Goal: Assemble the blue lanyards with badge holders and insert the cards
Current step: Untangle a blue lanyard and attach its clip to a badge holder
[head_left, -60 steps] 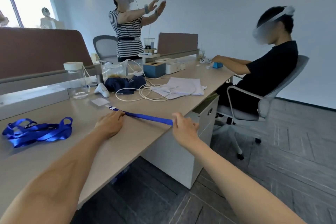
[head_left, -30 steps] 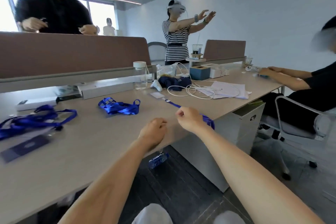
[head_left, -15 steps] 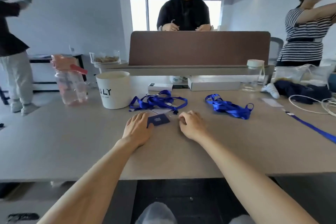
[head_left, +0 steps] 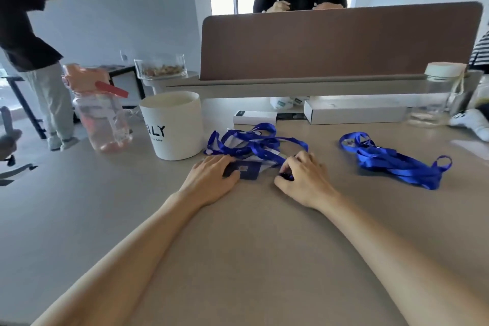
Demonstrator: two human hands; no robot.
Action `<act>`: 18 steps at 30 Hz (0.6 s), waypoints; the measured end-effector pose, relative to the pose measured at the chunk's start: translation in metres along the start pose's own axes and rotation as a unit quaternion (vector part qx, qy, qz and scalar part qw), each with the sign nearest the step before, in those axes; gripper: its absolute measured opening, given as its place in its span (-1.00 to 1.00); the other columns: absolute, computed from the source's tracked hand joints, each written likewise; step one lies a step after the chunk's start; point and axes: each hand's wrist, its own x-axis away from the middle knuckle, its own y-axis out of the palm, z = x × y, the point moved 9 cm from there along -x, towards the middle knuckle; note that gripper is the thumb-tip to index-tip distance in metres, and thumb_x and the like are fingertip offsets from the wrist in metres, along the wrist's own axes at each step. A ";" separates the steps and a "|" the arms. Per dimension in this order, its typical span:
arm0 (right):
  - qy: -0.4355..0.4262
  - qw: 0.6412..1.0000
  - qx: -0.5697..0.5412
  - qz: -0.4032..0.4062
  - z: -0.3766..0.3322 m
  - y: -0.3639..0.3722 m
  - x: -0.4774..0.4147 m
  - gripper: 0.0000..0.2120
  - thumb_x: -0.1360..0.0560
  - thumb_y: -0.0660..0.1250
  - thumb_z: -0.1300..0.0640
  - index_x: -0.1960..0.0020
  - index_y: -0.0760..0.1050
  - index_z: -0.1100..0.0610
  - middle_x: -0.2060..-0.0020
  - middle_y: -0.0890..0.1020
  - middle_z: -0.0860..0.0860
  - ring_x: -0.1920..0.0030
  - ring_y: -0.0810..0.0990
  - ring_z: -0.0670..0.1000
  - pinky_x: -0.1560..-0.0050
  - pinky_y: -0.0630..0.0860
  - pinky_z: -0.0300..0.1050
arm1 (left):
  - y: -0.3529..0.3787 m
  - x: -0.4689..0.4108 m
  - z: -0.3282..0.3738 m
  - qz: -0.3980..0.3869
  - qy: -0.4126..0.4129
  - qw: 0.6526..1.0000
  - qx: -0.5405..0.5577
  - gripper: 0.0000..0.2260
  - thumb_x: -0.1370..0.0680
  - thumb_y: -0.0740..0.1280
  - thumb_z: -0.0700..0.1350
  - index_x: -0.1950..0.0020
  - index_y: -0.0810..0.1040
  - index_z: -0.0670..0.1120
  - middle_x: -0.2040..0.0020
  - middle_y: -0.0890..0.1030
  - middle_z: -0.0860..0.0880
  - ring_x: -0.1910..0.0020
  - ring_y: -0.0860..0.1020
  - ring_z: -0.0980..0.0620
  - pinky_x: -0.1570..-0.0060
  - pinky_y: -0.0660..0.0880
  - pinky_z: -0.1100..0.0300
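Observation:
A dark blue card [head_left: 250, 170] lies on the desk just in front of a tangle of blue lanyards [head_left: 251, 141] with pale badge holders under it. My left hand [head_left: 211, 178] rests flat on the card's left end, fingers fairly straight. My right hand [head_left: 304, 178] sits just right of the card, fingers curled around a small black lanyard clip [head_left: 285, 175] at the end of a blue strap. A second bundle of blue lanyards [head_left: 391, 163] lies apart, further right.
A white cup [head_left: 174, 127] stands left of the lanyards, with a pink water bottle [head_left: 102, 119] beyond it. White boxes [head_left: 354, 114] and a glass jar [head_left: 436, 95] line the brown divider [head_left: 338, 40]. People stand behind the divider and at left.
I let go of the lanyard stretched at the desk's right end and turned left. Both hands moved onto the card and the lanyard pile; my right hand closed on the clip.

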 end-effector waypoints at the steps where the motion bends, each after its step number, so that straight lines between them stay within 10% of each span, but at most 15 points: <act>1: -0.006 1.000 0.001 0.003 -0.002 0.000 0.001 -0.78 -0.49 0.28 -0.10 -0.02 0.46 0.01 -0.12 0.40 0.00 -0.24 0.30 0.05 -0.19 0.24 -0.03 | 0.000 0.000 0.003 0.016 0.022 1.000 -0.010 -0.61 -0.55 0.17 0.16 -0.36 0.42 0.11 -0.41 0.43 0.08 -0.39 0.35 0.04 -0.39 0.26 0.09; 9: -0.168 0.978 -0.017 0.119 -0.036 -0.019 0.009 -0.87 -0.36 0.38 0.02 0.20 0.53 0.08 0.21 0.57 -0.11 0.01 0.37 -0.08 0.00 0.39 0.05 | -0.003 0.007 0.030 -0.004 0.112 0.992 0.059 -0.49 -0.55 0.27 0.09 -0.48 0.21 0.20 -0.44 0.35 0.15 -0.42 0.28 0.15 -0.35 0.30 0.18; 18: -0.143 0.956 -0.243 0.082 -0.047 -0.035 0.022 -0.93 -0.42 0.45 0.21 0.13 0.58 0.11 0.25 0.63 -0.11 0.18 0.58 -0.11 0.16 0.45 -0.37 | -0.026 0.017 0.049 0.110 0.213 0.967 0.082 -0.72 -0.51 0.32 0.18 -0.16 0.57 0.11 -0.23 0.51 0.22 -0.27 0.39 0.20 -0.23 0.41 0.20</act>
